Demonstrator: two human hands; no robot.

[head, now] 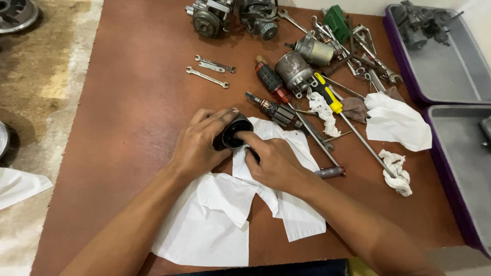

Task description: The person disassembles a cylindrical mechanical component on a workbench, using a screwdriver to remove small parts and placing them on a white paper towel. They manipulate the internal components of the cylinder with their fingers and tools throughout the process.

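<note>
My left hand (200,144) is wrapped around a short black cylindrical housing (231,134), open end facing right. The fingers of my right hand (273,162) touch the rim of that opening and pinch a bit of the white cloth. Both hands rest over white cloth pieces (220,214) spread on the brown board (128,128). Just beyond the housing lies a motor armature (271,109) with copper windings.
Behind are a second armature (270,79), two metal motor casings (294,71), wrenches (207,76), a yellow-handled screwdriver (327,94), crumpled rags (396,171), and engine parts (232,18). Grey trays with purple rims (409,76) stand on the right. Concrete floor lies left.
</note>
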